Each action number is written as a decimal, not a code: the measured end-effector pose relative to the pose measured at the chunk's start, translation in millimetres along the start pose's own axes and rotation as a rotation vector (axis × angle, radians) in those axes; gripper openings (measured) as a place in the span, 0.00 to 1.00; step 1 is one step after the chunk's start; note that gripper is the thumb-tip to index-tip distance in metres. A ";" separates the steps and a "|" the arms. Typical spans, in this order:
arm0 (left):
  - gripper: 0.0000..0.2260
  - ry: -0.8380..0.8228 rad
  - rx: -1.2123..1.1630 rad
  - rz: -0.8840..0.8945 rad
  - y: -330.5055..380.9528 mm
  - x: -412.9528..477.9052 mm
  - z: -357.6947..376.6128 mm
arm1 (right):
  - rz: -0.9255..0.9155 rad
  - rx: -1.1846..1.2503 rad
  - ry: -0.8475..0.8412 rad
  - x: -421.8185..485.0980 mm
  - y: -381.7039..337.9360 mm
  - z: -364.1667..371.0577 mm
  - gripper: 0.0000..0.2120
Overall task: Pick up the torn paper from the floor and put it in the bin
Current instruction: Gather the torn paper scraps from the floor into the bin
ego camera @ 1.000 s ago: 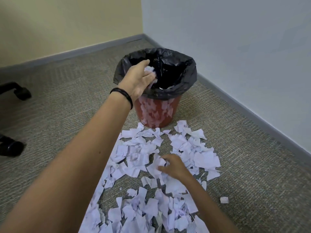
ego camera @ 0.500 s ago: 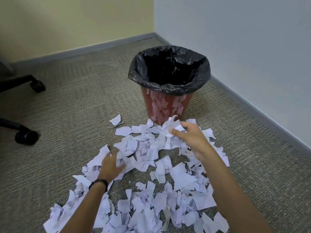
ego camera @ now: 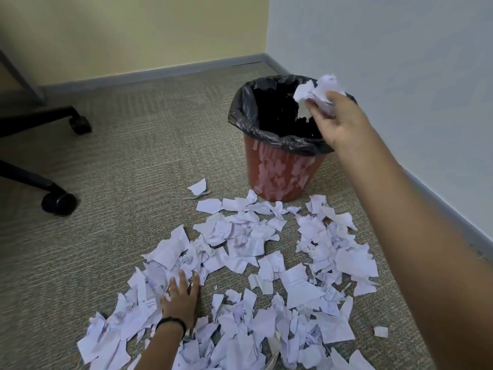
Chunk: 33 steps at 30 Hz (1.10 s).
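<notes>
Torn white paper pieces (ego camera: 248,265) lie scattered over the carpet in front of a red bin (ego camera: 277,177) lined with a black bag (ego camera: 256,129). My right hand (ego camera: 338,121) is over the bin's right rim and grips a bunch of torn paper (ego camera: 317,94) above the opening. My left hand (ego camera: 181,297), with a black band at the wrist, rests flat with spread fingers on the paper pile at the lower left. More paper shows through the bin's red wall.
The bin stands near a room corner, with a white wall (ego camera: 400,76) on the right and a yellow wall (ego camera: 133,36) behind. Black office-chair legs with castors (ego camera: 58,202) stand on the carpet at the left. One stray scrap (ego camera: 381,331) lies at the lower right.
My right hand lifted a bunch of paper from the floor up over the bin. My left hand came back from the bin and settled flat on the pile at the lower left.
</notes>
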<state>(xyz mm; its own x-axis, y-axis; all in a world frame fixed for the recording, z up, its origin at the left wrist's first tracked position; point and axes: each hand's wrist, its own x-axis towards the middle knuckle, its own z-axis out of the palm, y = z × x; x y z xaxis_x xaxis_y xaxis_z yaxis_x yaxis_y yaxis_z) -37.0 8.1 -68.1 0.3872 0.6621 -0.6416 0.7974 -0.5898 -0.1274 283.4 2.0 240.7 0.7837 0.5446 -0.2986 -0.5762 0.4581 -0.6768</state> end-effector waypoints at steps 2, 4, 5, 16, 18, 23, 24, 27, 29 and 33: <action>0.36 0.005 0.012 -0.001 1.0 1.4 0.5 | 0.000 -0.026 0.022 -2.2 -3.7 6.4 0.08; 0.36 0.013 0.025 -0.005 2.3 1.8 1.0 | 0.031 -0.109 -0.020 -6.7 -6.8 10.2 0.05; 0.36 0.012 0.031 -0.007 2.6 2.0 0.6 | 0.044 -0.144 -0.036 -9.1 -6.5 9.4 0.07; 0.35 0.026 0.056 0.006 1.5 2.2 -0.4 | -0.397 -0.660 -0.195 -30.8 24.1 -69.2 0.17; 0.35 0.029 0.064 0.010 1.8 1.8 -0.4 | -0.393 -0.899 -0.191 -28.5 47.5 -104.2 0.15; 0.35 0.011 0.049 0.008 2.0 -0.5 -3.2 | 0.030 -1.517 -0.396 -8.6 115.1 -212.6 0.14; 0.36 0.011 0.041 0.010 1.8 0.0 -2.9 | 0.139 -1.594 -0.445 -8.3 125.8 -231.2 0.19; 0.36 -0.001 0.022 0.012 1.5 -0.4 -3.4 | 0.294 -1.819 -0.496 -14.5 154.2 -271.5 0.37; 0.37 -0.005 0.009 0.019 0.2 -0.7 -4.7 | 0.308 -1.987 -0.487 -23.3 167.2 -286.0 0.46; 0.26 0.145 -0.039 0.061 -11.5 5.2 -11.2 | 0.201 -2.235 -0.531 -41.9 179.7 -295.1 0.38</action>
<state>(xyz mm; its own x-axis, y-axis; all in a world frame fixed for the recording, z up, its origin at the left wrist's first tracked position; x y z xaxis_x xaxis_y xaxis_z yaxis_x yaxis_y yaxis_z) -39.0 23.6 -61.5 0.4959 0.6870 -0.5311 0.7869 -0.6142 -0.0598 215.4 -145.8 -67.0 0.4454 0.7106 -0.5446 0.7514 -0.6275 -0.2042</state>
